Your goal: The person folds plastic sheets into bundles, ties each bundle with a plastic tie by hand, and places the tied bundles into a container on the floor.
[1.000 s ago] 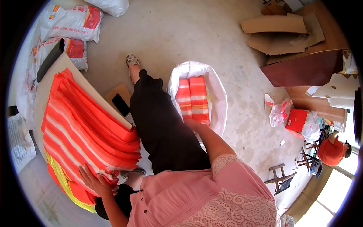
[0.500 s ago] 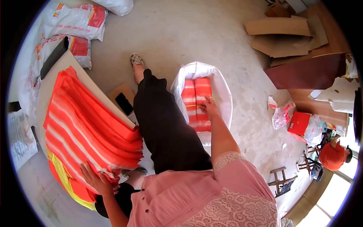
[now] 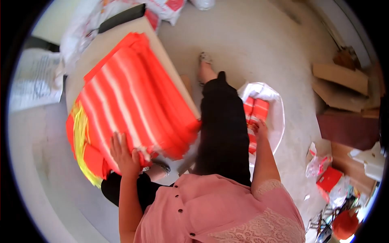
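Note:
A thick stack of red-and-white striped cloth (image 3: 133,97) lies on a board-like surface to my left. My left hand (image 3: 124,157) rests on its near edge, fingers spread. Yellow strips (image 3: 82,148) hang along the stack's left side. To my right, an open white sack (image 3: 276,109) holds red striped bundles (image 3: 254,107) packed side by side. My right hand (image 3: 261,129) reaches into the sack. Its bent fingers are closed against a bundle, their tips partly hidden and blurred.
My black-trousered leg (image 3: 225,125) stretches between stack and sack. Cardboard (image 3: 342,81) stands at the right, above plastic bags and a red box (image 3: 329,178). Printed sacks (image 3: 166,10) lie at the back. A person in orange (image 3: 345,224) is at the lower right.
My view has turned left, so the stack and the sack appear farther right. My left hand stays on the cloth, and my right hand stays inside the sack by the bundles.

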A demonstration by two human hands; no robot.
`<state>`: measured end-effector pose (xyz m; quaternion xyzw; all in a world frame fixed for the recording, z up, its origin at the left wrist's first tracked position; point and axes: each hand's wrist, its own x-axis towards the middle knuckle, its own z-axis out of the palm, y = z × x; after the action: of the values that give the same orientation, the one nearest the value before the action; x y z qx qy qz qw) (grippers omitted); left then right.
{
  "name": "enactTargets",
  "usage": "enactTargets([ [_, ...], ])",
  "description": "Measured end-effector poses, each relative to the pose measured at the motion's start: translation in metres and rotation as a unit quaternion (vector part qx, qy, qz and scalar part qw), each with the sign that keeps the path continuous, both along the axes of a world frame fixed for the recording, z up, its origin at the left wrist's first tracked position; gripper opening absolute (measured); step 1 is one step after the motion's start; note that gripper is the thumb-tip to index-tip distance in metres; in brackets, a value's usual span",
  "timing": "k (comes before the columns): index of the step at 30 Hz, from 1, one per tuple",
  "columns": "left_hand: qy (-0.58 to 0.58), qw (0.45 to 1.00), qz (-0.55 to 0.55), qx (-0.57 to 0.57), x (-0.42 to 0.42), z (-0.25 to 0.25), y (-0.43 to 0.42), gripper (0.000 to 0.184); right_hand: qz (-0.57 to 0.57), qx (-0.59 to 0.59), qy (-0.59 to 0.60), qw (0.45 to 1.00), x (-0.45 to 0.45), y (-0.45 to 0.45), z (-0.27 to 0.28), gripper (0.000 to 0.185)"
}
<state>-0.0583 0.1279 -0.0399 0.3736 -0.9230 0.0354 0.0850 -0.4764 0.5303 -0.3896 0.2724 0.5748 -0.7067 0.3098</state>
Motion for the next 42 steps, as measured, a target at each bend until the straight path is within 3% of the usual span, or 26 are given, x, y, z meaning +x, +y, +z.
enactTargets([
  [3,0.009,1.000,0.014,0.021,-0.001,0.004,0.002,0.071,-0.098,-0.008,0.034,0.995,-0.010,-0.001,0.015,0.018],
  [5,0.015,0.998,0.027,0.055,-0.003,0.012,0.005,0.071,-0.122,-0.028,0.068,0.990,-0.027,-0.006,0.033,0.015],
  [7,0.035,0.995,0.010,0.091,0.005,0.014,-0.001,0.070,-0.108,-0.048,0.107,0.987,-0.043,-0.023,0.076,0.017],
  [9,0.146,0.975,-0.001,0.165,0.015,0.014,-0.008,0.062,-0.095,-0.056,0.153,0.982,-0.048,-0.059,0.144,0.020],
  [11,0.194,0.965,0.005,0.176,0.024,0.022,-0.012,0.057,-0.054,-0.044,0.214,0.974,-0.043,-0.104,0.210,0.037],
  [13,0.202,0.965,0.013,0.165,0.033,0.024,-0.017,0.054,0.068,-0.019,0.293,0.954,-0.022,-0.147,0.276,0.048],
  [15,0.170,0.976,0.023,0.133,0.045,0.023,-0.023,0.053,0.188,-0.056,0.381,0.904,0.017,-0.189,0.327,0.045],
  [17,0.135,0.982,0.047,0.127,0.054,0.023,-0.027,0.052,0.350,0.007,0.507,0.788,0.047,-0.230,0.332,0.046],
  [20,0.085,0.990,0.059,0.101,0.057,0.031,-0.033,0.054,0.475,0.060,0.748,0.459,0.111,-0.289,0.374,0.057],
  [22,0.072,0.991,0.056,0.099,0.059,0.036,-0.038,0.057,0.517,0.071,0.785,0.334,0.146,-0.319,0.384,0.065],
  [24,0.060,0.991,0.050,0.106,0.056,0.047,-0.042,0.060,0.576,0.064,0.746,0.327,0.177,-0.344,0.394,0.070],
  [28,0.052,0.992,0.036,0.113,0.051,0.048,-0.062,0.064,0.568,0.153,0.748,0.306,0.187,-0.392,0.378,0.074],
  [37,0.211,0.950,-0.008,0.230,0.061,0.018,-0.096,0.067,0.608,0.171,0.719,0.291,0.178,-0.422,0.380,0.076],
  [40,0.206,0.949,-0.003,0.237,0.061,0.023,-0.096,0.068,0.607,0.170,0.720,0.291,0.179,-0.424,0.381,0.073],
  [42,0.223,0.948,-0.011,0.227,0.062,0.021,-0.097,0.068,0.614,0.146,0.706,0.322,0.176,-0.419,0.382,0.073],
])
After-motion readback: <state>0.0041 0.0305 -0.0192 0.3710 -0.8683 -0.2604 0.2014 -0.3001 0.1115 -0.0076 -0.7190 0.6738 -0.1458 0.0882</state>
